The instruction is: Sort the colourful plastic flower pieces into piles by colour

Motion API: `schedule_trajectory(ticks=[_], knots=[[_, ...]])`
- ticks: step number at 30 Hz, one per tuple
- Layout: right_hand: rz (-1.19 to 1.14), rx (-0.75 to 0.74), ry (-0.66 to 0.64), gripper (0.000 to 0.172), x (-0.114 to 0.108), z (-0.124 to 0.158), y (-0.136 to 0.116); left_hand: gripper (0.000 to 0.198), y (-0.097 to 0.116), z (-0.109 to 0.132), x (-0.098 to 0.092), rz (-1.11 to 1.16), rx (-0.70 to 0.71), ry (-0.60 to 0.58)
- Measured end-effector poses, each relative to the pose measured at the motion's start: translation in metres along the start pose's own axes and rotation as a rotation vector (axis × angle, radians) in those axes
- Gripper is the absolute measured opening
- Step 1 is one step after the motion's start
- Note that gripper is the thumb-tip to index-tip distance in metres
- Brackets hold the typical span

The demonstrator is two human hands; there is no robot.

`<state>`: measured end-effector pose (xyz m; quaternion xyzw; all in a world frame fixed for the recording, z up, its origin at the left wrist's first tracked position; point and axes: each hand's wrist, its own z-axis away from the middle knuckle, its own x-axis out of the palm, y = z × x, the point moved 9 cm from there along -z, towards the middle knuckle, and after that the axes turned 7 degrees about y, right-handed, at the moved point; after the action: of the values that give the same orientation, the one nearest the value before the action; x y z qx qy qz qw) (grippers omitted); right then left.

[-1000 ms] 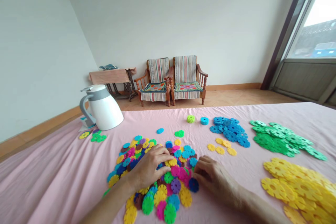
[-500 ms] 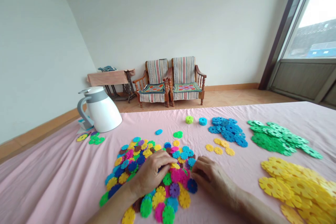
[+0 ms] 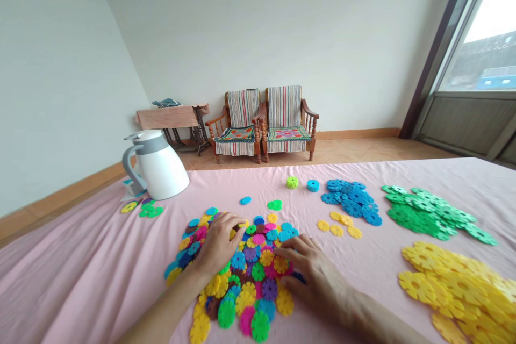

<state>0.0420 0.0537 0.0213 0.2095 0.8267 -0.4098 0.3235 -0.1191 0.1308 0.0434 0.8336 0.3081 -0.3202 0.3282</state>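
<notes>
A loose heap of flower-shaped plastic discs (image 3: 258, 271) in mixed colours lies on the pink cloth before me. My left hand (image 3: 221, 239) rests over the heap's upper left, thumb and forefinger apart, with yellow and brown discs showing in the gap. A yellow disc (image 3: 244, 223) lies at its fingertips; the palm side is hidden. On the heap's right edge, my right hand (image 3: 308, 269) has its fingers spread and the thumb apart. Close to its fingertips are a yellow disc (image 3: 281, 264) and a purple disc (image 3: 269, 289). A dark blue disc is partly covered by this hand.
Sorted piles of blue discs (image 3: 350, 200), green discs (image 3: 427, 212) and yellow discs (image 3: 459, 285) lie to the right. Beyond the heap stand a lime stack (image 3: 292, 183) and a light blue stack (image 3: 313, 185). A white jug (image 3: 163, 169) stands at the left.
My left hand has moved up and left, away from the heap's middle, and its pinch has opened. My right hand has shifted left with its fingers spread. More yellow discs show between the hands.
</notes>
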Motion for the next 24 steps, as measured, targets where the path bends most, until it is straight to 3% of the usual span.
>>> schedule_trajectory(ticks=[4,9,17,20,24], knots=[[-0.012,0.024,-0.001,0.021,0.004,0.0,-0.002,0.014,0.001,0.003,0.007,-0.017,0.029,-0.051],[-0.06,0.078,0.086,0.015,0.002,0.004,0.01,0.014,0.004,0.0,0.002,0.025,0.01,-0.027],[-0.247,0.262,0.133,0.01,0.001,0.009,0.033,0.018,0.016,0.004,-0.028,0.107,0.061,-0.073],[-0.311,0.334,0.161,0.009,-0.003,0.009,0.039,0.018,0.011,0.014,-0.042,0.109,0.039,-0.109],[-0.274,0.338,0.29,0.012,-0.024,0.008,0.048,0.018,-0.006,0.027,-0.053,0.137,-0.024,-0.09]])
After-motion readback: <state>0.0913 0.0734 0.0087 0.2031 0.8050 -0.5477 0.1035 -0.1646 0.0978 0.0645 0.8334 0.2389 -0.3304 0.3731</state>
